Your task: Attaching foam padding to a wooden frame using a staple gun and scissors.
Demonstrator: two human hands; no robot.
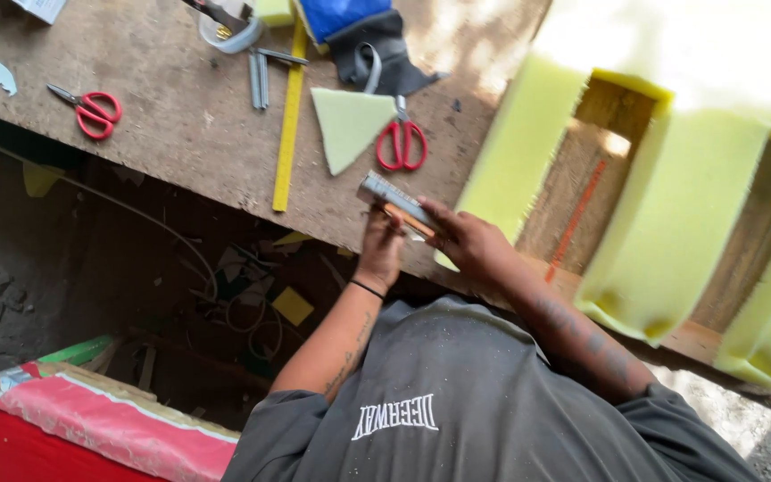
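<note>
Just right of the near end of the yellow ruler [289, 116], at the front edge of the wooden bench [180, 116], both hands met on one small thing: a grey metal strip [393, 196], perhaps a stick of staples, with something orange-brown under it. The left hand [381, 245] had its fingers curled shut round the strip's near end. The right hand [468, 243] lay against the strip's right side, fingers stretched along it and pressed to it; its thumb was hidden, so how firmly it pinched I cannot tell.

By my reading the work stood at fitting or lining up the strip between the two hands, clear of the bench top. Any next move looked to call for a steady two-handed hold and fine fingertip control, since the piece was small and sat over the bench edge.

Counted outward from the ruler:
- Two red-handled scissors, one far to its left [91, 112], one just to its right [402, 141].
- One pale green foam triangle [348, 125], between the ruler and the nearer scissors.
- One pair of short metal bars [259, 78], just left of the ruler.
- One blue and dark cloth bundle [359, 27], beyond its far end.
- Three large yellow foam slabs [689, 214], well to the right, draped over a wooden frame [573, 187].
</note>
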